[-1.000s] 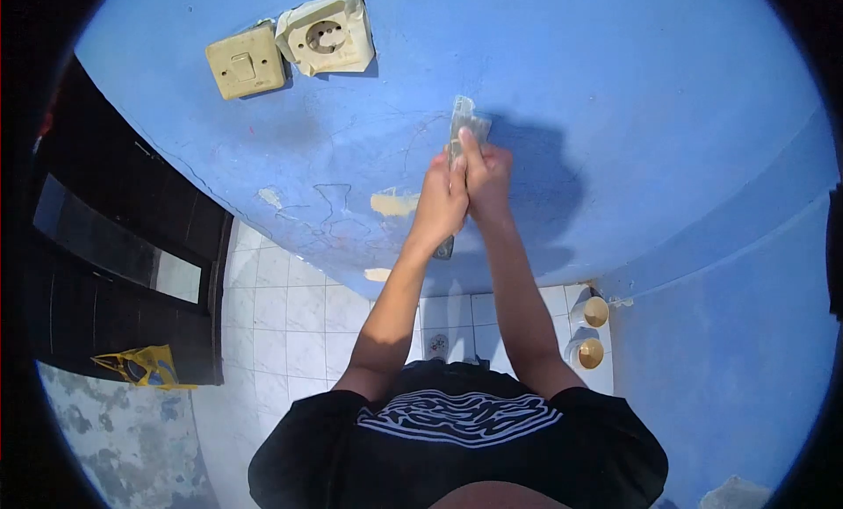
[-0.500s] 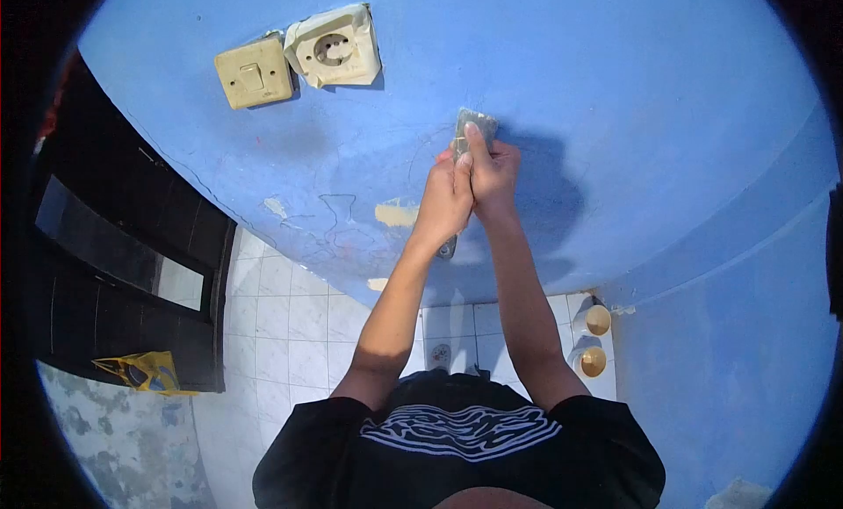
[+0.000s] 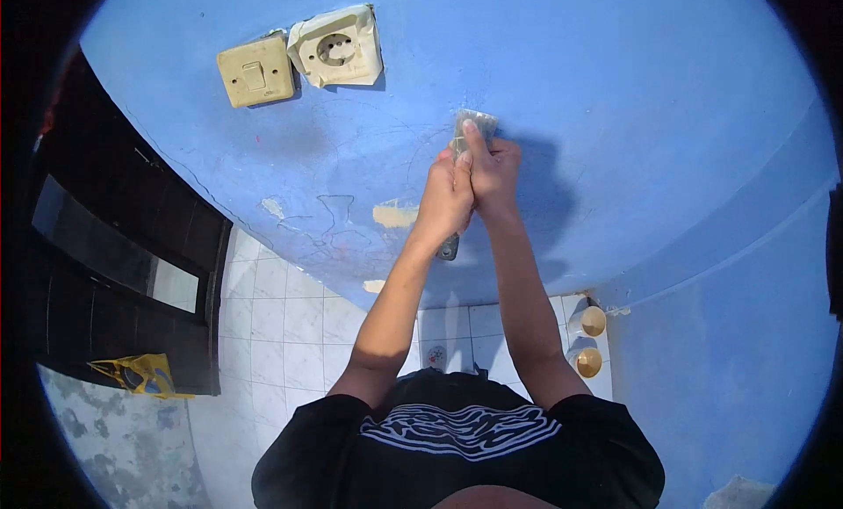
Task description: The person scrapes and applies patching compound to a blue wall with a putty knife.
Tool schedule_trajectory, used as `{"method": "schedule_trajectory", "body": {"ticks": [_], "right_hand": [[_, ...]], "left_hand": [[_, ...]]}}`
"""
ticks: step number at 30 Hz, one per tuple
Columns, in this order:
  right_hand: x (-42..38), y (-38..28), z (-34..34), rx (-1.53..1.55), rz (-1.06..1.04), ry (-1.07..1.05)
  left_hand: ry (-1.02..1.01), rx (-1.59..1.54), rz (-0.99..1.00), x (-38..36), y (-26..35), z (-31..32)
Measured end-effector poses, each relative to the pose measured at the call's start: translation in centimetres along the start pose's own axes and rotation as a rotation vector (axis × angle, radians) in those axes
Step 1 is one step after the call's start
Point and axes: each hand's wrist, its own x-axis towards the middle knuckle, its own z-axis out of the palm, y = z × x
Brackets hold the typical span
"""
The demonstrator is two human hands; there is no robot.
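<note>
Both of my hands are closed round one putty knife (image 3: 477, 122), whose flat grey blade lies against the blue wall (image 3: 632, 96). My left hand (image 3: 447, 193) wraps the tool from the left, with its thumb pointing up. Pressed beside it, my right hand (image 3: 494, 177) has its thumb laid on the blade. The dark end of the handle (image 3: 449, 247) shows below my left hand. Lower left of the blade, a cream patch (image 3: 395, 216) marks the wall, with thin drawn lines near it.
A light switch (image 3: 255, 72) and a socket (image 3: 336, 50) are on the wall at upper left. Two containers (image 3: 593, 321) (image 3: 586, 361) stand on the tiled floor (image 3: 303, 333) at lower right. A dark door (image 3: 132, 237) and a yellow bag (image 3: 145, 374) are at left.
The view has shifted slightly. My hands keep their hold, and the blade and the lower end of the handle show slightly differently against the wall.
</note>
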Motion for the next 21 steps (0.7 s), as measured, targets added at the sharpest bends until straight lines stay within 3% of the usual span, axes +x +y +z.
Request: {"method": "schedule_trajectory", "body": {"ticks": [6,9,11,13,14,16,21], "right_hand": [[-0.4,1.3,0.2,0.068,-0.018,0.049],[0.2,-0.1,-0.2,-0.144,0.081,0.005],[0.1,1.3,0.0,0.093,0.015,-0.042],[-0.7,2.2,-0.1,0.082,0.036,-0.022],[-0.7,2.4,-0.1,0.079,0.038,-0.006],[-0.4,0.5,0.1,0.046,0.051,-0.004],[-0.7,0.7,0.2,0.035,0.059,0.0]], "left_hand": [[0.02,0.072,0.096,0.6,-1.8,-0.1],[0.041,0.05,0.129,0.6,-1.4,0.0],[0.044,0.051,0.137,0.4,-0.8,-0.2],[-0.011,0.03,-0.048,-0.7,-0.6,-0.3],[-0.01,0.03,-0.048,-0.4,-0.8,-0.2],[0.053,-0.046,0.123,0.2,-1.6,0.3],[0.072,0.002,0.231,0.4,-2.5,0.2]]}}
